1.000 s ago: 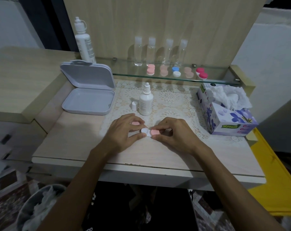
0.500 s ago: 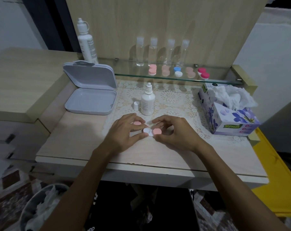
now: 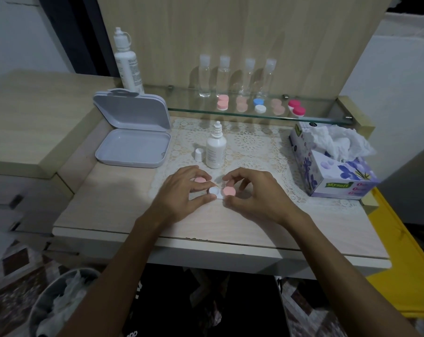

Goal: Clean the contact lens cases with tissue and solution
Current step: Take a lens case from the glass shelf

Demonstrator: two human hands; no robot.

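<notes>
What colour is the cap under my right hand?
Pink cap, clearest in the head view.

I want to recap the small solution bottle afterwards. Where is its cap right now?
In the head view, the white cap stands on the lace mat, just left of the small solution bottle, right of the open grey case.

- Between your fingertips, the contact lens case looks like smooth matt plastic, white with a pink cap.
- Under your fingers, the table is pale wood-grain laminate.
- Just beyond them lie a white lace mat and a matt plastic solution bottle.
</notes>
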